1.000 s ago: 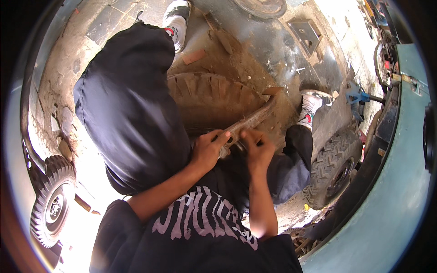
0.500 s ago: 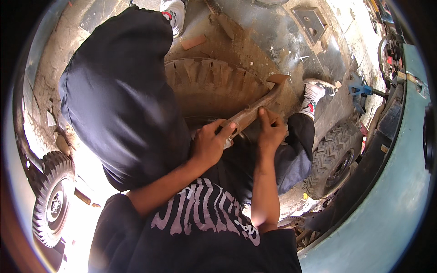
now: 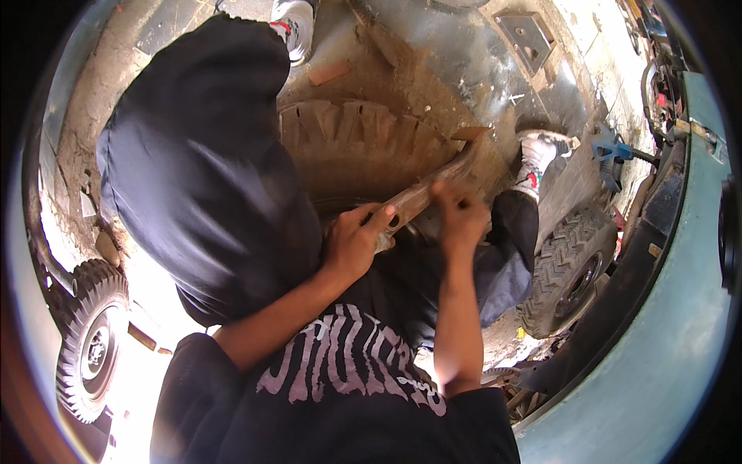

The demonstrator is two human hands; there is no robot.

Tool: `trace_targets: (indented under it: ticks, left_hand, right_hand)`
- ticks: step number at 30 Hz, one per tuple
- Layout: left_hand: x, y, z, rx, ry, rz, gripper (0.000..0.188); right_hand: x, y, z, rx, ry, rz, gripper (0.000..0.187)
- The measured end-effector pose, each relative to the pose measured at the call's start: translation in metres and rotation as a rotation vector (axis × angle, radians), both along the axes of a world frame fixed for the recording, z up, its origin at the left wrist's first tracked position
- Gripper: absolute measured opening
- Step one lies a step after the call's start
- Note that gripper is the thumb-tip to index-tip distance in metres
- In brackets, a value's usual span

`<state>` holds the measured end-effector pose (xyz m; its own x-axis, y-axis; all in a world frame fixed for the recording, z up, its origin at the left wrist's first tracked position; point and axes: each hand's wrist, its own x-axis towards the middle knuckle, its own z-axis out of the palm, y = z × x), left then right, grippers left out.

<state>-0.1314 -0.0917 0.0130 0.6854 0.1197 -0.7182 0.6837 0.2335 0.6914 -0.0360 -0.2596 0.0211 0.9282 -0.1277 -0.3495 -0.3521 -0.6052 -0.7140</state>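
A long brownish metal bar [image 3: 417,199], with a hole near its close end and a flat plate at its far end, slants up to the right between my legs. My left hand [image 3: 352,246] grips the close end, its thumb along the top beside the hole. Over the middle of the bar is my right hand [image 3: 464,220], its fingers bent and smeared by motion. Whether anything is between those fingers cannot be made out. Under and beyond the bar, a large dusty tyre [image 3: 348,143] with chunky tread lies in front of me.
A treaded wheel [image 3: 568,271] sits by the pale green vehicle panel [image 3: 657,325] on the right. Another wheel [image 3: 94,340] stands at left. A blue tool [image 3: 613,151], a metal block with holes [image 3: 525,40] and a reddish brick piece [image 3: 328,73] lie on the floor.
My right hand has shifted slightly toward the bar's far end, and its fingers have blurred. My left hand keeps its hold, and the bar stays nearly in place.
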Motion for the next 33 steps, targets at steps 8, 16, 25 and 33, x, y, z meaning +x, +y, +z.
trace_targets:
  ticks: [8,16,25,33]
  left_hand:
    - [-0.004,-0.001,-0.012,-0.145,-0.002,0.095,0.052]
    - [-0.001,0.004,-0.005,-0.087,0.011,0.047,0.052]
    - [0.002,0.008,0.001,-0.081,0.034,0.056,0.052]
    - [0.003,0.005,-0.002,-0.125,0.027,0.088,0.053]
  right_hand:
    - [-0.012,-0.005,-0.002,-0.030,-0.122,0.138,0.019]
    - [-0.036,-0.004,-0.011,0.007,-0.152,0.130,0.017]
    - [-0.047,0.002,-0.010,0.008,-0.182,0.195,0.016]
    - [-0.007,-0.021,-0.037,-0.010,-0.279,0.075,0.021]
